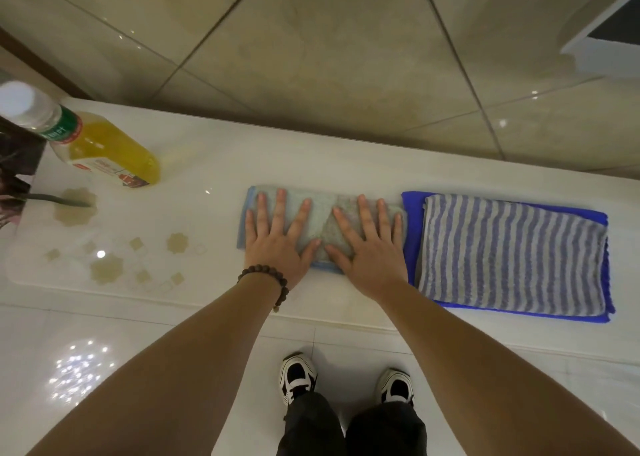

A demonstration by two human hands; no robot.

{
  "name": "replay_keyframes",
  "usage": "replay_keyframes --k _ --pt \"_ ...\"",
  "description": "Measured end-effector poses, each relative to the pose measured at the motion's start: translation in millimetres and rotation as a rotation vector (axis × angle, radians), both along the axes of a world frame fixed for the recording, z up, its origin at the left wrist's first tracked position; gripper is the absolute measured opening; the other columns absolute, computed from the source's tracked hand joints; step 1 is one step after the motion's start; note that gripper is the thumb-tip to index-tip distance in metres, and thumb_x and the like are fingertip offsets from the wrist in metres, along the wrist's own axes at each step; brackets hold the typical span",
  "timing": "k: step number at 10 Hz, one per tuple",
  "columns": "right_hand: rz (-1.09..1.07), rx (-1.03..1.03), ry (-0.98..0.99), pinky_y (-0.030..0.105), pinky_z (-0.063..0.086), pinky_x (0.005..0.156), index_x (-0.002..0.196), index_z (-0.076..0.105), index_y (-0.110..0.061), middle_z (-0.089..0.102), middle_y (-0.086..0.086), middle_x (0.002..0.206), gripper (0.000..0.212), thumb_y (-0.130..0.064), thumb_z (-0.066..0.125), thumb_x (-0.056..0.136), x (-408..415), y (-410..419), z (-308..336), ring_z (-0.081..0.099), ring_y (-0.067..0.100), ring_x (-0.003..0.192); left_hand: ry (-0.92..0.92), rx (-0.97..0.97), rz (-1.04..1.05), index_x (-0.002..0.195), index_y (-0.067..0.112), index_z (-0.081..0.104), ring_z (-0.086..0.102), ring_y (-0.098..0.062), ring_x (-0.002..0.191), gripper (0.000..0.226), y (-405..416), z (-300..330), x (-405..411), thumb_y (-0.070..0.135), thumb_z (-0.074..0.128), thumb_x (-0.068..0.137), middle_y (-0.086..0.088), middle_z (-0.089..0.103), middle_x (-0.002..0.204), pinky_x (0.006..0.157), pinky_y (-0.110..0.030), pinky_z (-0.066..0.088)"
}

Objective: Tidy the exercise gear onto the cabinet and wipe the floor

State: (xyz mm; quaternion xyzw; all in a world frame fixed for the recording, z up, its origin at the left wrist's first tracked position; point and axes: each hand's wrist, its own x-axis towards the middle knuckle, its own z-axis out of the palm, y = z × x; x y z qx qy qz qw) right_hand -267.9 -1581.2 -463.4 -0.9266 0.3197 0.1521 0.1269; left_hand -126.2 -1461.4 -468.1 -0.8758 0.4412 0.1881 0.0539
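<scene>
Yellow-liquid bottle, left side

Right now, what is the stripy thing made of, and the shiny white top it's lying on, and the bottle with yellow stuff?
The grey-and-purple striped folded towel looks like soft woven cloth: its surface is crinkled and ribbed. The glossy white cabinet top looks like polished stone or glass, since lamp glints mirror in it; which one, I cannot tell. The clear bottle of yellow liquid looks like thin plastic: see-through, with a white cap.

Head-worn view, steeply downward, close over the cabinet top.
</scene>
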Motion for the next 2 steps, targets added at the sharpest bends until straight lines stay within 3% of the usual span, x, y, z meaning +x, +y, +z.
replay_keyframes --k 1,2 --pt "0.066 0.039 0.000 0.052 -0.011 0.116 0.147 -0.013 -0.041 -0.024 0.002 0.156 0.067 -0.068 0.010 0.090 -0.1 -7.5 8.9 -0.025 0.030 0.142 0.039 0.047 -0.011 0.148 0.037 -0.018 -0.021 -0.034 0.143 0.070 -4.5 17.7 3.1 0.065 0.014 0.092 -0.004 -0.022 0.158 0.117 -0.047 -0.010" --pt "0.002 0.078 -0.072 0.049 -0.002 0.119 0.152 0.002 -0.031 -0.015 0.003 0.159 0.063 -0.046 0.032 0.098 -14.9 -11.6 26.1 -0.020 0.027 0.144 0.095 0.053 -0.003 0.152 0.031 -0.008 -0.011 -0.029 0.147 0.068 -5.3 42.0 -0.8 0.054 0.025 0.097 -0.003 -0.009 0.161 0.119 -0.046 -0.001"
